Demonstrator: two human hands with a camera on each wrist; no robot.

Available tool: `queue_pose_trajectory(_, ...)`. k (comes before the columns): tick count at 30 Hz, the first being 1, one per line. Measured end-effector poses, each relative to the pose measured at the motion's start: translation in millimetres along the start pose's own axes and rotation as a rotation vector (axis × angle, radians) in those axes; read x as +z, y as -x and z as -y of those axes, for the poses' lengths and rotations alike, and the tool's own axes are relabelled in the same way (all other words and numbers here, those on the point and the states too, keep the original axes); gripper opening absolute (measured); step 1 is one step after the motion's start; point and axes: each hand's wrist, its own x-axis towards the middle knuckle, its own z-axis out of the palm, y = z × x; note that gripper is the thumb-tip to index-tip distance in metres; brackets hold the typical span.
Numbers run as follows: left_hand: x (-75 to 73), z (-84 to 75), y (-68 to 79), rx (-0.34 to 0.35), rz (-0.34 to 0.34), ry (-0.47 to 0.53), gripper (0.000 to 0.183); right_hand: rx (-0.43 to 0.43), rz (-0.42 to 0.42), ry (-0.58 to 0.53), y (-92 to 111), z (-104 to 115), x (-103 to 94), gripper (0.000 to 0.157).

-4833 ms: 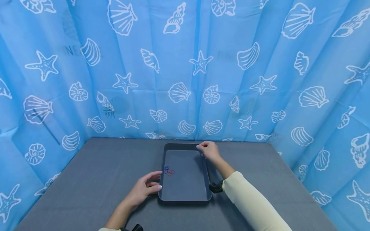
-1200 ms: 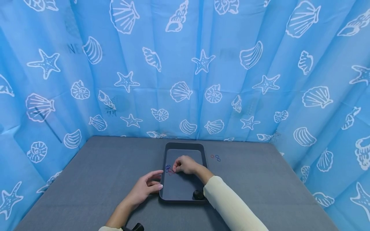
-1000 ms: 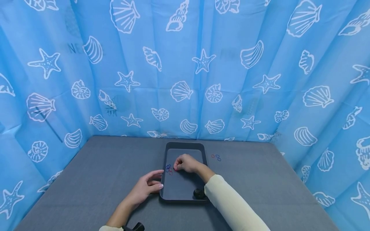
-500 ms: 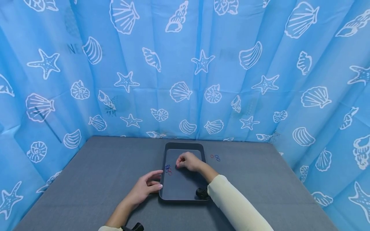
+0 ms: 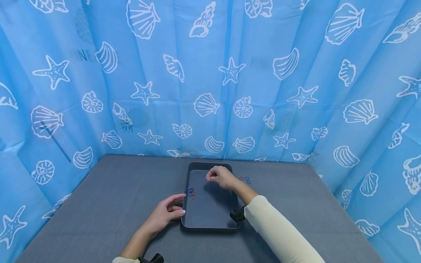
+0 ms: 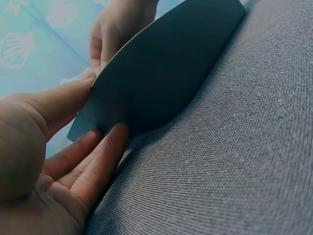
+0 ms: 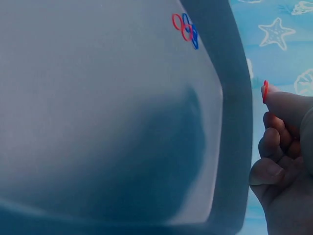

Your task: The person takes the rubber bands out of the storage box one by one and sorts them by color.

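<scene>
My right hand is above the far right part of a dark grey tray, thumb and finger pinching a small red rubber band. The other fingers are curled, as the right wrist view shows. Blue rubber bands and red rubber bands lie partly overlapping inside the tray near its left wall. My left hand rests beside that wall, its fingers spread loosely. In the left wrist view one fingertip touches the rim and others lie against the outer wall.
On the table right of the tray lie one red rubber band and two blue ones. A grey cloth covers the table. Behind it hangs a blue curtain with white shells and starfish.
Over the last second my right hand has risen from the bands and moved right and away with a red one. Three bands lie outside the tray, where none showed earliest. My left hand stays put.
</scene>
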Motion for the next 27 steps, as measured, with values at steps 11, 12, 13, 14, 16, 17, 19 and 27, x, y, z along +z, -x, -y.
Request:
queue_pose_trajectory(11,-0.3,7.8,-3.4,0.013,-0.003,-0.012,0.052,-0.01,-0.034,0.034,14,-12,-24.3,0.009)
queue_pose_trajectory(12,-0.4,7.4,-3.2,0.014,-0.003,-0.01,0.052,-0.013,-0.045,0.034,16,-14,-26.0,0.008)
queue_pose_trajectory(13,-0.3,7.2,-3.1,0.013,-0.002,-0.008,0.052,-0.008,-0.058,0.038,17,-16,-27.5,0.008)
queue_pose_trajectory(14,-0.2,7.0,-3.0,0.012,-0.002,-0.009,0.051,-0.011,-0.07,0.041,19,-18,-28.9,0.008)
queue_pose_trajectory(16,-0.2,7.1,-3.2,0.011,-0.004,-0.018,0.051,0.002,-0.094,0.045,23,-22,-31.0,0.008)
queue_pose_trajectory(17,-0.2,7.3,-3.3,0.01,-0.005,-0.022,0.051,0.006,-0.105,0.048,24,-25,-31.6,0.007)
queue_pose_trajectory(19,-0.1,7.4,-3.4,0.008,-0.007,-0.028,0.05,0.02,-0.125,0.054,28,-30,-32.7,0.007)
queue_pose_trajectory(27,0.7,6.1,-2.5,0.011,-0.008,-0.023,0.051,0.068,-0.211,0.044,42,-50,-35.8,0.006)
